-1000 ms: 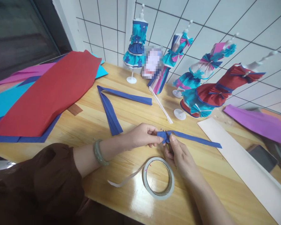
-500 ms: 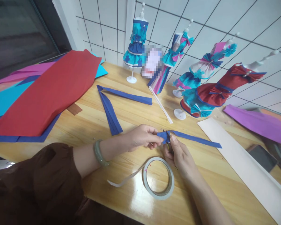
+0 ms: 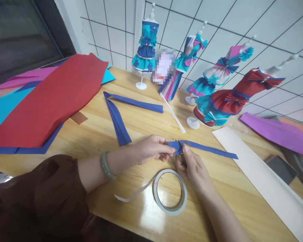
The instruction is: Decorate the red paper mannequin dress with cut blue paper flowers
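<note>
My left hand (image 3: 155,148) pinches the left end of a long blue paper strip (image 3: 212,150), which stretches off to the right over the table. Small dark scissors (image 3: 181,152) are in my right hand (image 3: 192,164), their blades up against the blue piece between my two hands. My right fingers wrap round the handles and hide most of them. Just below my hands lies a roll of tape (image 3: 155,195) with a loose tail curling left.
Folded blue strips (image 3: 118,121) lie behind my left hand. Red paper (image 3: 53,101) tops a coloured stack at left. Several dressed mannequins, one in red (image 3: 252,84), stand at the back. White paper (image 3: 257,178) and a dark phone (image 3: 281,169) are at right.
The whole view has shifted very slightly. The scissor blades look a little closer together at the blue paper; both hands keep their holds.
</note>
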Demonstrator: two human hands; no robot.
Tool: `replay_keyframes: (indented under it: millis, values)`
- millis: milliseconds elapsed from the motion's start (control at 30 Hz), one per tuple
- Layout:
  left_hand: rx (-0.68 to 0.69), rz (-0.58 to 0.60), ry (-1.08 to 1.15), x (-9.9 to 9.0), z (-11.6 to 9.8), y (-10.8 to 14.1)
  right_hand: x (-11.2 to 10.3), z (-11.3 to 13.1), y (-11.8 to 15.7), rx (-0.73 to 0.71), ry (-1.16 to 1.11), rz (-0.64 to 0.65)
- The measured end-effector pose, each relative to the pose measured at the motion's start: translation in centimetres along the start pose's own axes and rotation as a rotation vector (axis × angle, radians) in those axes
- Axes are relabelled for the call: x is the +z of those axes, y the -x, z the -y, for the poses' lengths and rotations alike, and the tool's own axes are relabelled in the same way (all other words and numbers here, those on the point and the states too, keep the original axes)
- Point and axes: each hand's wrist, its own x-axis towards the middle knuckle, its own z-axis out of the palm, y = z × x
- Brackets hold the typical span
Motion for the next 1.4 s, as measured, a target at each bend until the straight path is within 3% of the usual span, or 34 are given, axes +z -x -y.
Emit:
replay_keyframes:
  millis: [1400]
  values:
    - [-0.006, 0.033, 0.101, 0.35, 0.95, -0.18, 0.52, 0.17, 0.0, -0.009, -0.076, -0.045]
